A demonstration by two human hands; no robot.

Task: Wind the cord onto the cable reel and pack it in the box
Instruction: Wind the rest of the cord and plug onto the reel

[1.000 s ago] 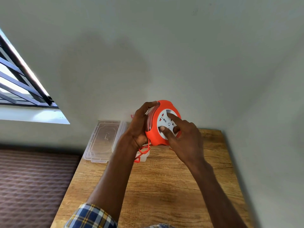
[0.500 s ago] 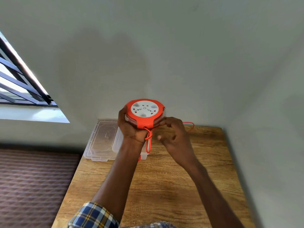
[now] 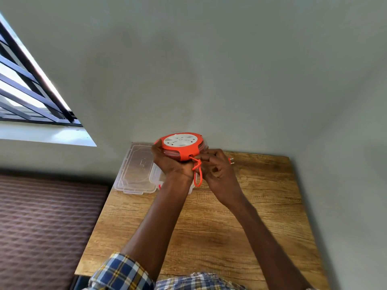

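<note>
Room: grey wall [image 3: 209, 70] ahead of you; one barred window [image 3: 27, 95] at upper left; brown ribbed floor covering [image 3: 46, 227] left of the table.
Surface: one wooden table [image 3: 240, 216], its far edge against the wall.
Containers: one clear plastic box [image 3: 154, 176] at the far left of the table, largely hidden behind your left wrist; contents cannot be read. One clear lid [image 3: 136, 168] lies flat just beside it on the left, nothing on it.
Cable reel: one, orange with a white socket face [image 3: 181, 146], held above the far table edge, socket face up and tilted toward you, over the box area, not in the box.
Cord: orange [image 3: 198, 174]; windings show in the reel's groove, one short loop hangs from the reel's near edge between your hands.
Plug: a small orange end [image 3: 232, 161] peeks out beside your right hand.
Left hand [image 3: 169, 164]: fingers wrapped round the reel's left rim, palm under it, firm hold.
Right hand [image 3: 217, 170]: fingers curled, pinching the cord at the reel's near edge.
Sleeves: blue-yellow plaid [image 3: 121, 273], pushed up your arm.
</note>
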